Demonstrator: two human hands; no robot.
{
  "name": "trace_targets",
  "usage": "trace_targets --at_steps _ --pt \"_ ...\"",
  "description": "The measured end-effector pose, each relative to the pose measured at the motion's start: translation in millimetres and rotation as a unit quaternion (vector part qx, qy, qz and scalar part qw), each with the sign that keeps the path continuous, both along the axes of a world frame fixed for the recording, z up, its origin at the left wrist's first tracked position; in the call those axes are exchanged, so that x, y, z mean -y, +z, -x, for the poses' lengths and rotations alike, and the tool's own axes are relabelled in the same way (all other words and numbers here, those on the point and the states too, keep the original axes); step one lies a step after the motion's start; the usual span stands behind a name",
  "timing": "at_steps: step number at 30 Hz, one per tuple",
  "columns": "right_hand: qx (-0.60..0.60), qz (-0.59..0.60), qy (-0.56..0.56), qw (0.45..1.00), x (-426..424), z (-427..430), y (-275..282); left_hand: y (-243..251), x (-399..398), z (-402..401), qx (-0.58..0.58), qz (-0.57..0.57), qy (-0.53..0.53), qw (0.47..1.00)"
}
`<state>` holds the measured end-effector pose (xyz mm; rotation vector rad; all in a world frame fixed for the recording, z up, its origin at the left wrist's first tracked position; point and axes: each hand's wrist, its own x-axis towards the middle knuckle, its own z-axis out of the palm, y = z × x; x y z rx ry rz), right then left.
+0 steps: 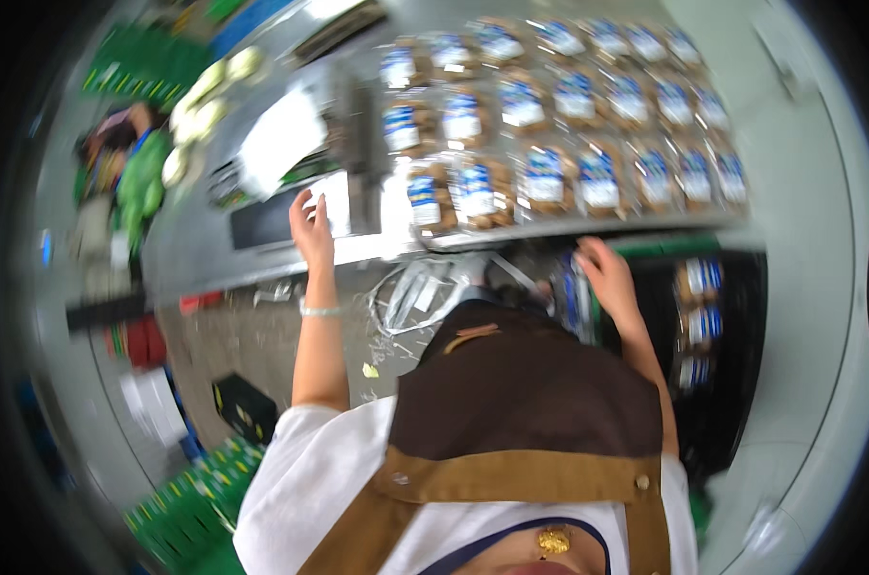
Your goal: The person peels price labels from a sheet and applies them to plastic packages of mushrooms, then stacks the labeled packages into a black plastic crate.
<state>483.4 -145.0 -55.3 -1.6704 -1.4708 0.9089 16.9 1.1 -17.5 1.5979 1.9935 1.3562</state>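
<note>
My left hand (311, 230) is raised over the front part of the metal table (190, 251), beside a flat dark panel (262, 223). It holds nothing, and its fingers are parted. Just off the table's front edge hangs my right hand (608, 277), loosely curled with a gap at the thumb and nothing visible in it. Beyond it, clear packs of brown produce (542, 176) stand in three rows on the table, bearing blue and white labels. Similar packs (700, 323) lie in a black crate (740, 359) to the right of that hand.
A white sheet (283, 140) and pale round vegetables (208, 115) lie on the table's left side. Another person's arm (141, 118) shows beyond, by a green bag (143, 176). Green crates (190, 496), a black box (246, 408) and a plastic bag (413, 291) stand below.
</note>
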Motion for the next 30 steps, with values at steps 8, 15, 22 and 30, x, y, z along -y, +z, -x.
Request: trace_targets --at_steps 8,15,22,30 --pt "-0.015 0.149 0.114 0.982 20 42 18 -5 -35 171 0.051 0.117 0.341 0.931" --pt "0.036 0.157 0.169 0.972 -2 81 35 -39 -90 176 0.391 0.224 0.257 0.855" --pt "0.073 0.106 0.168 0.977 -18 124 42 -5 -74 143 0.355 0.158 0.247 0.888" --pt "0.144 0.116 0.190 0.964 2 138 48 30 -35 102 -0.087 -0.022 0.112 0.990"
